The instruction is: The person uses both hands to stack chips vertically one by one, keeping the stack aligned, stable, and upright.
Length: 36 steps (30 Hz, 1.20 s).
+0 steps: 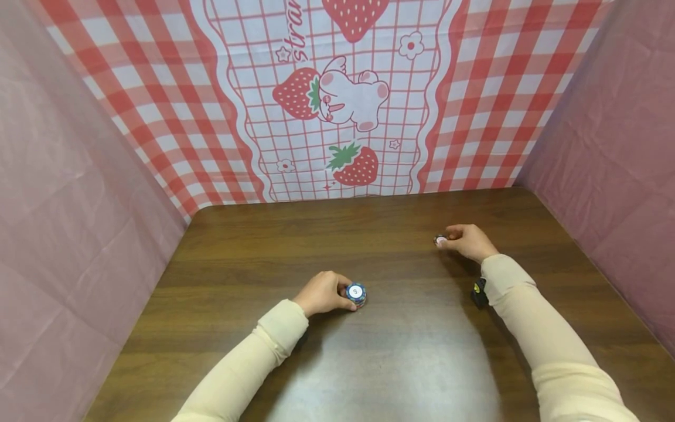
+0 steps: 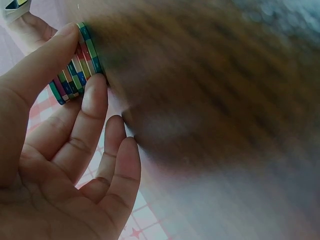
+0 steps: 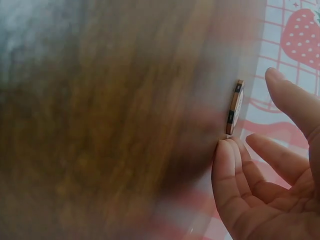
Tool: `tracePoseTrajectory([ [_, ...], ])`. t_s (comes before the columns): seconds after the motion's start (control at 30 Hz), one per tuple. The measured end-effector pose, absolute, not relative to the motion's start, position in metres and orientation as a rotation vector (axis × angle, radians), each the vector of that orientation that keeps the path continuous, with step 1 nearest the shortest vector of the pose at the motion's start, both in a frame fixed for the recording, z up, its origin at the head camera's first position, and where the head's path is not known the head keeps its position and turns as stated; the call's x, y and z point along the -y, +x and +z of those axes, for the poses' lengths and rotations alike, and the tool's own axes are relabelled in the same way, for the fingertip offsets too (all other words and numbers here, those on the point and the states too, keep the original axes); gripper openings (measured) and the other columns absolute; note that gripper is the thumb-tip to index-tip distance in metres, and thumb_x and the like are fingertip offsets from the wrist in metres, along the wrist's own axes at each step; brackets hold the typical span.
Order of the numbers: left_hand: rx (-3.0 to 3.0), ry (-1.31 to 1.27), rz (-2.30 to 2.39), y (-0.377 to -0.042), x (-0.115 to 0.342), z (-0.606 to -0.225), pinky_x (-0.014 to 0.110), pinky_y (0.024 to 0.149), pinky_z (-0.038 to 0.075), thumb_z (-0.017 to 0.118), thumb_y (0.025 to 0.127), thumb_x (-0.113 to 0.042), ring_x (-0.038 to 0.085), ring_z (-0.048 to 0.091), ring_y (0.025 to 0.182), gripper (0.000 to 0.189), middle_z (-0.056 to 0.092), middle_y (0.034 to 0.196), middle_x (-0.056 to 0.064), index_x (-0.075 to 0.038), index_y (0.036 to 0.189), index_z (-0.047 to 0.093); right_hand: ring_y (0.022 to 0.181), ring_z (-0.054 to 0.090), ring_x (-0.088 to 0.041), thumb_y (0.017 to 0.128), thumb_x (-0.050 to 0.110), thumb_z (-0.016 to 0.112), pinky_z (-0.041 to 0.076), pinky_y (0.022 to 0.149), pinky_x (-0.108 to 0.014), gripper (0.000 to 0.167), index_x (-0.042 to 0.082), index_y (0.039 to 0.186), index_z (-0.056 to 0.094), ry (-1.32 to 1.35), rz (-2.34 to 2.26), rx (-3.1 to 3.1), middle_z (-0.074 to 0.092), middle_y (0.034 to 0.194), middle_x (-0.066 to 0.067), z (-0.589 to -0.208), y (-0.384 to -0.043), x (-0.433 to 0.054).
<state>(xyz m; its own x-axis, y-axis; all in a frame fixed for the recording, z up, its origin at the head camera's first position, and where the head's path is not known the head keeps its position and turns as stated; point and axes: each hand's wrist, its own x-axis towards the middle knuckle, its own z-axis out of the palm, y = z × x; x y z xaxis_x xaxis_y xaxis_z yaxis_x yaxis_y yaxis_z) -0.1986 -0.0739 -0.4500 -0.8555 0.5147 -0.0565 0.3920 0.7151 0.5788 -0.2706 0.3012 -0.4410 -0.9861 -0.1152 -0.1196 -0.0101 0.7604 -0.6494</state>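
Observation:
My left hand (image 1: 323, 293) grips a short stack of poker chips (image 1: 355, 292) near the middle of the table, thumb on one side and fingers on the other. The top chip has a blue rim and a white centre with a number. In the left wrist view the stacked chips (image 2: 76, 70) show edges striped green, blue, red and yellow. Farther back on the right, my right hand (image 1: 471, 242) is at a single poker chip (image 1: 440, 240). The right wrist view shows this black-and-tan-edged chip (image 3: 236, 107) lying flat, fingertips at its edge and the thumb apart from it.
The brown wooden table (image 1: 401, 346) runs back to a red-and-white checked cloth (image 1: 490, 111) with strawberry prints. Pink fabric walls (image 1: 68, 223) stand at the left and right sides. A small black device (image 1: 479, 293) is at the right wrist.

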Motion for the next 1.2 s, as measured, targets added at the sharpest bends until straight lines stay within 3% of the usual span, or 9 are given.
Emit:
tracePoseTrajectory([
  [0.47, -2.706, 0.722, 0.845, -0.1985, 0.0738, -0.4505, 0.021, 0.064, 0.043, 0.088, 0.070, -0.029, 0.003, 0.052, 0.065, 0.040, 0.064, 0.070, -0.008, -0.011, 0.103, 0.076, 0.094, 0.061, -0.028, 0.082, 0.023, 0.078, 0.046, 0.081, -0.038, 0.056, -0.012, 0.122, 0.061, -0.173, -0.897, -2.871, 0.069, 0.108, -0.026, -0.4455, -0.2780, -0.3014],
  [0.93, -2.704, 0.717, 0.847, -0.1993, 0.0743, -0.4507, 0.021, 0.065, 0.043, 0.088, 0.070, -0.029, 0.004, 0.053, 0.066, 0.040, 0.064, 0.071, -0.008, -0.011, 0.104, 0.076, 0.093, 0.060, -0.033, 0.082, 0.019, 0.076, 0.045, 0.086, -0.049, 0.038, -0.006, 0.109, 0.070, -0.221, -0.774, -2.943, 0.070, 0.108, -0.024, -0.4402, -0.2797, -0.2976],
  [1.2, -2.707, 0.721, 0.845, -0.1986, 0.0737, -0.4506, 0.021, 0.064, 0.043, 0.088, 0.070, -0.028, 0.003, 0.052, 0.065, 0.040, 0.063, 0.070, -0.008, -0.011, 0.103, 0.076, 0.087, 0.061, -0.030, 0.081, 0.021, 0.077, 0.046, 0.082, -0.047, 0.033, -0.005, 0.101, 0.073, -0.250, -0.739, -2.958, 0.072, 0.099, -0.020, -0.4408, -0.2799, -0.2975],
])
